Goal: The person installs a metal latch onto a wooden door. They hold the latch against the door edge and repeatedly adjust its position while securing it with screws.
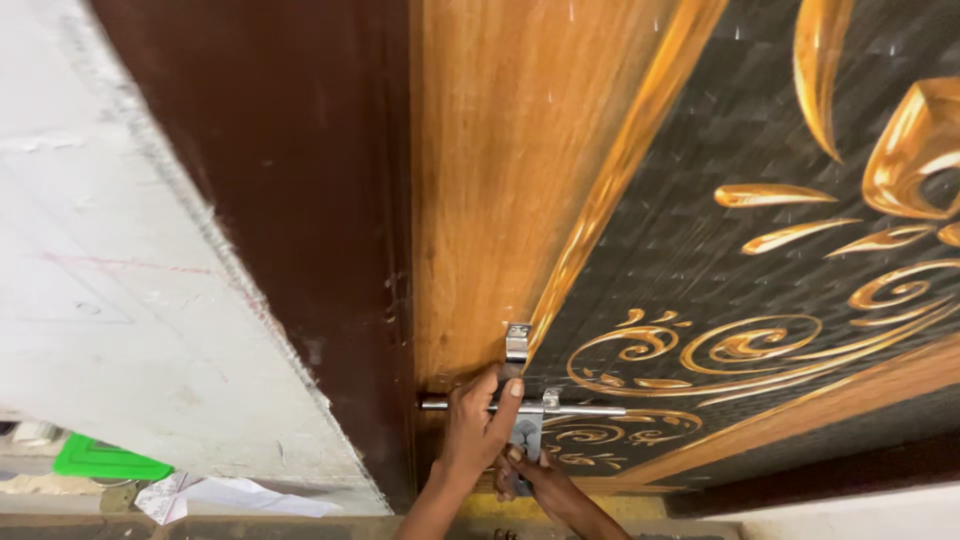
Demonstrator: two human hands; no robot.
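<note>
Reaching up from the bottom centre of the frame, two bare hands work at a metal sliding bolt (520,408) fixed low on a door (480,180).

Item 1, sliding bolt: silver rod, long axis horizontal across the picture, running from the dark door frame (330,220) at left toward the patterned panel (760,200) at right. Its left tip reaches just to the dark frame. A small bright bracket (517,342) sits just above it on the wood-grain strip; a mounting plate shows below the rod.

Item 2, left hand (478,425): closed around the rod from below and in front, thumb and fingers wrapped over its left part, forefinger laid up along the metal. It is the nearer hand to the rod and in direct contact; the rod extends right and left out of its grip.

Item 3, right hand (535,472): lower and to the right, fingertips pressed on the mounting plate beneath the rod. Whether it pinches anything small cannot be told; the fingers appear narrowly bent, touching the plate rather than the rod.

Item 4, surroundings: patterned panel, black with gold scrollwork, fills the right of the frame. A pale wall (120,280) occupies the left. In the lower left lie a green object (105,460) and crumpled white paper (220,495).
</note>
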